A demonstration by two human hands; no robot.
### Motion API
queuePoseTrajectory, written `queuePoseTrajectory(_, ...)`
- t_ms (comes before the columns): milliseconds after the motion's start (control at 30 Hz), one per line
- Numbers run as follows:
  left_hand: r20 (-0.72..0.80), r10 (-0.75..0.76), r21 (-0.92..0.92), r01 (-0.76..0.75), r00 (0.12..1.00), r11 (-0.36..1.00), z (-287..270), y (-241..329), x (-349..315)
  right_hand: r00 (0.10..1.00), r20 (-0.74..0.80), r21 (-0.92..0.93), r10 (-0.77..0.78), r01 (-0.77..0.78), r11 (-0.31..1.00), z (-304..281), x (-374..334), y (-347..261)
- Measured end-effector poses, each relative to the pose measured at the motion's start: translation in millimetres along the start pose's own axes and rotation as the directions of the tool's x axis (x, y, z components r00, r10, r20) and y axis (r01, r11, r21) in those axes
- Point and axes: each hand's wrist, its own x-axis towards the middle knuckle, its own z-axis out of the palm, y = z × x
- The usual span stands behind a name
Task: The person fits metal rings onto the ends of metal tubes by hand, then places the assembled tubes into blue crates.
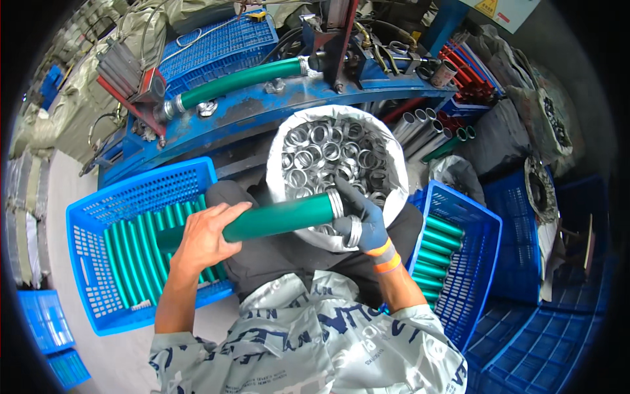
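Observation:
My bare left hand (pixel 205 238) is closed around a green tube (pixel 282 222) held across my lap, its far left part slightly blurred. A ribbed silver metal ring (pixel 335 204) sits on the tube's right end. There my right hand (pixel 366 223), in a dark blue-grey glove with an orange cuff, has its fingers bent around the ring. A second metal ring (pixel 354 232) is also in that gloved hand. Just beyond lies a white sack (pixel 275 161) with its rim rolled down, full of loose metal rings (pixel 331 151).
Blue crates (pixel 147 328) (pixel 484 276) with green tubes stand left and right of my legs. Ahead, a blue metal bench (pixel 243 115) carries a machine (pixel 387 59) with another green tube (pixel 243 80) fixed in it. Bare metal pipes (pixel 426 134) lean beside the bench.

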Motion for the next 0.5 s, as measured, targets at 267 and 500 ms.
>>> queuePoseTrajectory(267, 0.008, -0.023, -0.007, 0.023, 1.000, 1.000, 5, -7, -3, 1.000, 0.018, -0.169, -0.026, 0.028, 0.985, 2, 8, -1)
queuePoseTrajectory(500, -0.030, -0.001, 0.047, 0.003, 1.000, 0.999, 13, -4, -1, 0.999, 0.012, -0.027, 0.048, -0.048, 0.999, -5, 19, -3)
